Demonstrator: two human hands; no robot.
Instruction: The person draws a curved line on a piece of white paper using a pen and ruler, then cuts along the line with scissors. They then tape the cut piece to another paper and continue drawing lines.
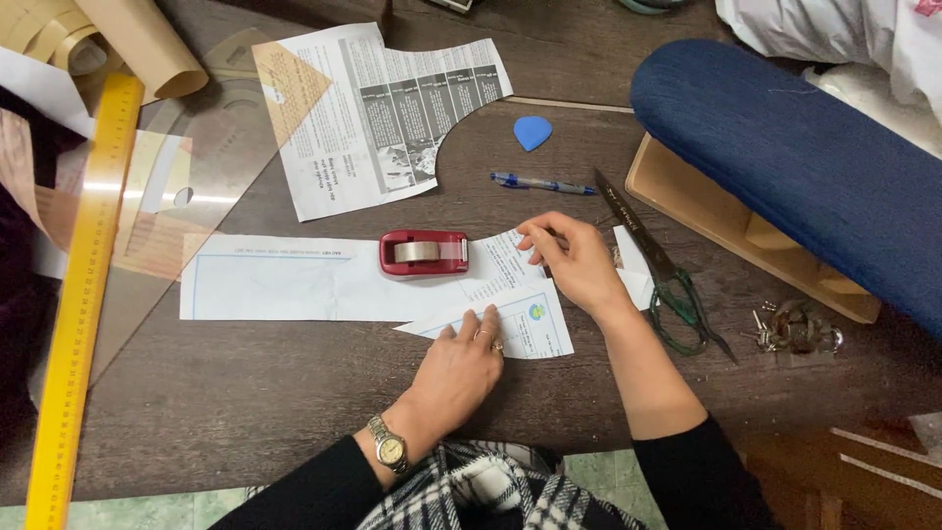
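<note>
L hand (459, 365) flat, fingers open, pressing paper (525, 324) on table (245, 393); R hand (574, 260) pinching paper edge w/ fingertips, near tape dispenser (424, 252).

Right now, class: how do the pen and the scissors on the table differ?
The pen is blue, thin and lies almost level; the scissors are larger, with dark blades and green handles, and lie slanted. The pen lies alone above the hands; the scissors lie beside the right hand. Both rest untouched on the table.

On the counter (245, 412), the tape dispenser (424, 252) sits on the long paper strip (294, 285). Right of it lie the scissors (657, 265); behind it, the pen (542, 183) and cut sheet (373, 118). The ruler (83, 285) lies far left.
</note>
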